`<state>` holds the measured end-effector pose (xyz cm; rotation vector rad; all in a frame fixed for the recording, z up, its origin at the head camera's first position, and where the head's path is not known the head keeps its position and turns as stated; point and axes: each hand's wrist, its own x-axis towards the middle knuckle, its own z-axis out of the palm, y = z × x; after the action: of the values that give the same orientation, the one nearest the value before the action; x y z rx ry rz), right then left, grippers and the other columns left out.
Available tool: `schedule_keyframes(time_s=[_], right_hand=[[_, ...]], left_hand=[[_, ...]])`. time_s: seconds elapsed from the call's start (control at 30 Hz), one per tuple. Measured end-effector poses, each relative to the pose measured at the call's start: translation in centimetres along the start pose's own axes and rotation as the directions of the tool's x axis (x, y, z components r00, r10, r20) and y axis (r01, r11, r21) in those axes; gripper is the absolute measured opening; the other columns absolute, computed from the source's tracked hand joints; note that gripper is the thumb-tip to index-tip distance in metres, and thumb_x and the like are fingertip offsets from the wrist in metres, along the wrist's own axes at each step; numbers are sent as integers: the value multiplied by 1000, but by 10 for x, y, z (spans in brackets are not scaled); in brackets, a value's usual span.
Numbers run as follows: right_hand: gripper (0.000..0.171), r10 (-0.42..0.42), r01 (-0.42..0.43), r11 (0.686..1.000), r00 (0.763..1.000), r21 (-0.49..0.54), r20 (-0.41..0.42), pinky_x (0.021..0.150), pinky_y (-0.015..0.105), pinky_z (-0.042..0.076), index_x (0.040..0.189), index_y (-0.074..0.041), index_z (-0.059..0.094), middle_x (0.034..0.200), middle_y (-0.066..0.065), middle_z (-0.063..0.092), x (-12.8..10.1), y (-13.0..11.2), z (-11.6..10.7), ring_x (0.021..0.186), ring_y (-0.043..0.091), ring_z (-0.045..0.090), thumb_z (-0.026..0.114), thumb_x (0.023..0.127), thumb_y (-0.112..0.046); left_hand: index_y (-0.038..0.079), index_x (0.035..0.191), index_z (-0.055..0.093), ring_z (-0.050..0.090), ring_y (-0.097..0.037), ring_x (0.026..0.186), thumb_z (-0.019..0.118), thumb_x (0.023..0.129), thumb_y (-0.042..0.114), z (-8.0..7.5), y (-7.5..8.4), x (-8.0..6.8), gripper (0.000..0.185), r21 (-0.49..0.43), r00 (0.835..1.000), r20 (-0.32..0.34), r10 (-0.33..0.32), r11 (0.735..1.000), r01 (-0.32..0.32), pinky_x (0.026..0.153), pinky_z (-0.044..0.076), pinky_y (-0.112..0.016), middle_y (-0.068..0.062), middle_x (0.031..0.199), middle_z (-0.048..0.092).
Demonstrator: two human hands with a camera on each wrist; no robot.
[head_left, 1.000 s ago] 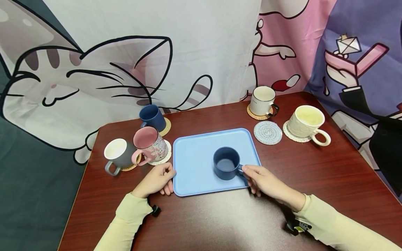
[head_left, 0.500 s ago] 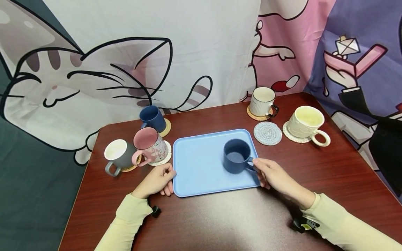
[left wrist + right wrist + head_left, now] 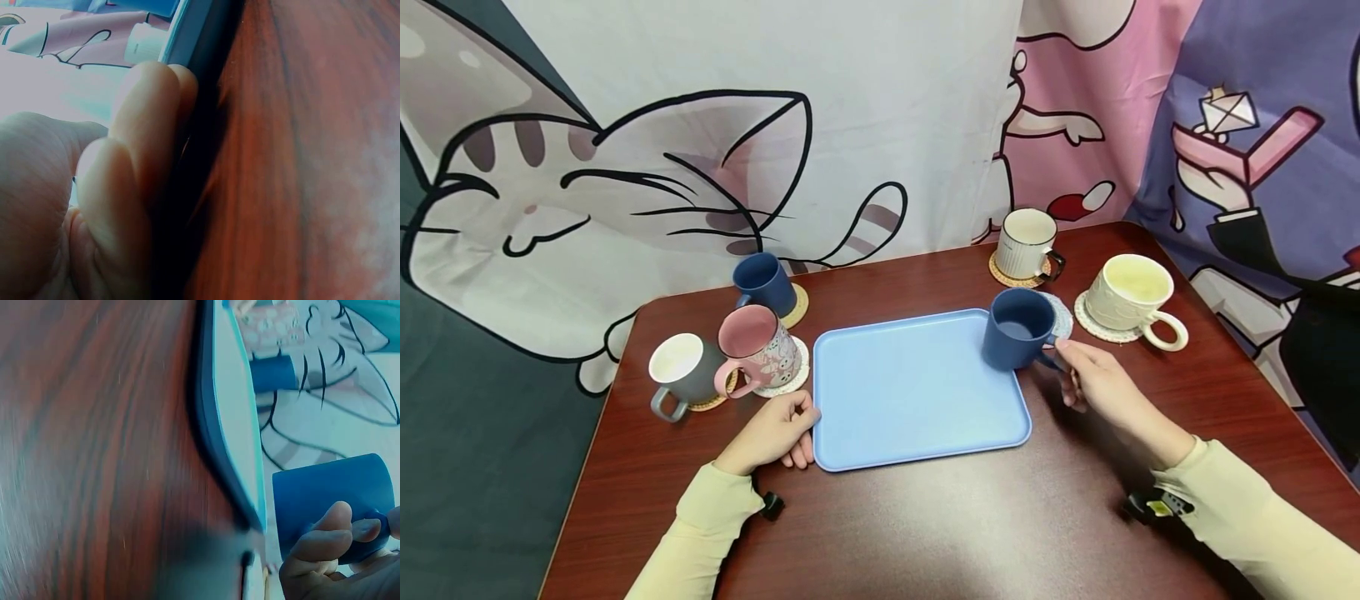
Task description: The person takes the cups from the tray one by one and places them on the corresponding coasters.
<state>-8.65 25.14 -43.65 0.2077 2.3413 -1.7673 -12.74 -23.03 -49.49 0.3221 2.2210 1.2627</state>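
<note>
My right hand grips the handle of a dark blue mug, which is upright. The mug is raised at the tray's far right corner and partly covers a light blue round coaster behind it. In the right wrist view, curled fingers hold the blue mug by its handle. My left hand holds the left edge of a light blue rectangular tray, thumb at the rim. In the left wrist view, the left hand's fingers are curled against the tray's edge.
On coasters at left stand a grey mug, a pink patterned mug and another blue mug. At right are a white ribbed mug and a cream mug, also on coasters. A printed cloth hangs behind the table.
My right hand has lifted the blue mug off the tray's right part and carried it right and away from me, towards the light blue coaster. The left hand and tray stay put.
</note>
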Motion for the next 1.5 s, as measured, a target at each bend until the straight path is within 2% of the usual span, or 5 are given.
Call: schedule_keyframes(time_s=[0.17, 0.33, 0.57, 0.87, 1.5], right_hand=[[39, 6, -4, 1000, 998, 31, -57, 49, 26, 45, 87, -25, 63, 64, -4, 53, 11, 6, -15, 53, 10, 56, 40, 111, -45], [42, 17, -6, 995, 995, 101, -102, 49, 24, 46, 80, -20, 58, 62, -6, 51, 20, 10, -25, 53, 9, 56, 42, 110, -45], [36, 0, 19, 988, 993, 155, -117, 47, 23, 43, 92, -22, 65, 64, -7, 51, 31, 13, -34, 53, 9, 54, 45, 110, -46], [40, 13, 10, 982, 993, 190, -115, 46, 24, 42, 87, -16, 61, 64, -6, 50, 38, 20, -36, 53, 10, 52, 45, 110, -45], [36, -34, 42, 996, 994, 73, -101, 48, 27, 46, 102, -12, 55, 68, -8, 55, 35, 26, -37, 52, 11, 57, 37, 112, -42]], left_hand=[[4, 91, 53, 69, -21, 48, 50, 109, 25, 0, -1, 0, 29, -4, 1000, 0, 2, 1000, -2, 43, 56, -34, -10, 61, 72], [4, 91, 53, 69, -21, 47, 50, 109, 24, 0, 1, -1, 28, -3, 1000, 2, -2, 1000, 2, 44, 56, -34, -10, 61, 72], [4, 92, 54, 69, -22, 47, 50, 109, 25, 0, 4, -2, 27, 2, 1000, -8, -11, 1000, 11, 44, 56, -35, -10, 61, 72], [4, 92, 53, 69, -22, 48, 49, 109, 25, 1, 3, -2, 28, 5, 1000, -3, -2, 1000, 2, 44, 56, -35, -9, 61, 72], [4, 90, 53, 69, -21, 48, 50, 108, 24, 0, 5, -2, 27, 1, 1000, -13, -8, 1000, 8, 43, 55, -34, -9, 60, 72]])
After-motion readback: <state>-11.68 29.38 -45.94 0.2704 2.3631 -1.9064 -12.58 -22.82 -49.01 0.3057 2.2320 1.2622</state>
